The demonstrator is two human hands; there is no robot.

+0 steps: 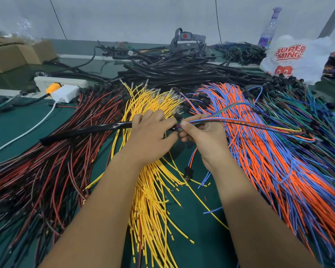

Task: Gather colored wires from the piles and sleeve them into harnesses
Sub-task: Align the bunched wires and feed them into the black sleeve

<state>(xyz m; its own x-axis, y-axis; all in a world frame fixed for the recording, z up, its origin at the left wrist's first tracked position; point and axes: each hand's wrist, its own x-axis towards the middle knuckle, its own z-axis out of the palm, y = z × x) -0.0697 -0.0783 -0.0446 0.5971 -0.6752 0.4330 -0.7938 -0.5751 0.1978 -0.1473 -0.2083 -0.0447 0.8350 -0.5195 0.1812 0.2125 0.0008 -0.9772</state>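
The step in hand looked to be feeding a gathered wire bundle [230,122] into the mouth of a black sleeve [89,130], and it would go best with the wire tips kept level and tight together, pinched close to their ends so none could buckle or stray outside the opening, while the sleeve was held straight and steady rather than bent. The left hand [153,132] was curled around the near end of the sleeve, whose length ran away leftward over the red and black wire pile [37,171]. The right hand [201,136] pinched the bundle between thumb and fingers, just beside the left hand, so that the two nearly touched at the sleeve mouth; whether the tips had entered could not be told. From that pinch the bundle trailed right across the orange and blue wire pile [269,151]. The yellow wire pile [149,190] lay on the green worktop [197,219] beneath both wrists.
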